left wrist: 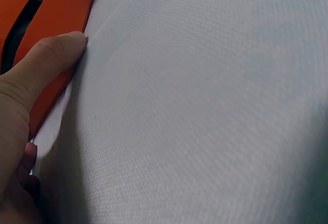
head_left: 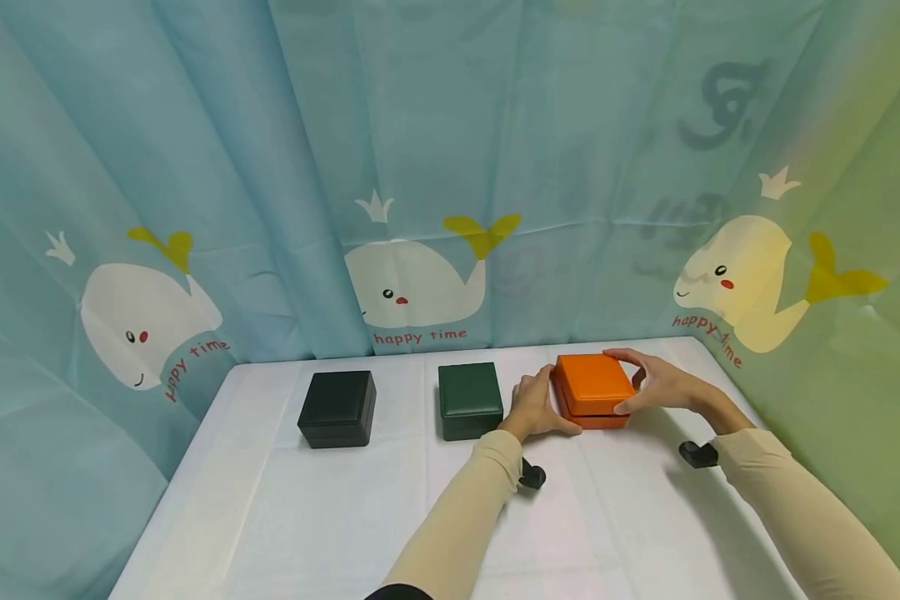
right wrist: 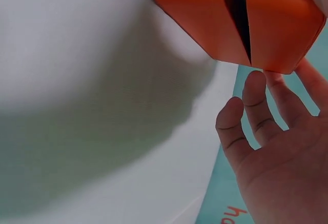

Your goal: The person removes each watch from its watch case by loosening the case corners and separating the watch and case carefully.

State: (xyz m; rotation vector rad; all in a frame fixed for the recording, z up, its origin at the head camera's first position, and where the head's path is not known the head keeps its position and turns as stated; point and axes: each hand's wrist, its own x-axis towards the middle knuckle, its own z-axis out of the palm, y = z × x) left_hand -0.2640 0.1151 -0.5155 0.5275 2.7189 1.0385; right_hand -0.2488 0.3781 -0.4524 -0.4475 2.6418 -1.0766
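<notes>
On my head feed, the square orange leather-look box (head_left: 595, 385) sits toward the right of the white cloth-covered table (head_left: 330, 525), between the person's two hands. I see the left hand (head_left: 534, 408) at its left side, thumb at the front corner and fingers along the side, gripping it low. The right hand (head_left: 662, 385) spans the right side, forefinger at the back corner and thumb at the front, pinching the box.

From the head I get only a thin dark line below the lid (head_left: 592, 373); both wrist feeds show me a dark wedge-shaped gap between lid and base (head_left: 603, 422). The left wrist feed gives me the left thumb (left wrist: 56, 52) lying across the base. The right wrist feed shows me what the head camera hides: spread right fingers (right wrist: 261, 116), some reaching the box's edge, others apart from it.

Only the head feed gives me the dark green square box (head_left: 471, 400) just left of the left hand, and the black square box (head_left: 339, 408) farther left.
</notes>
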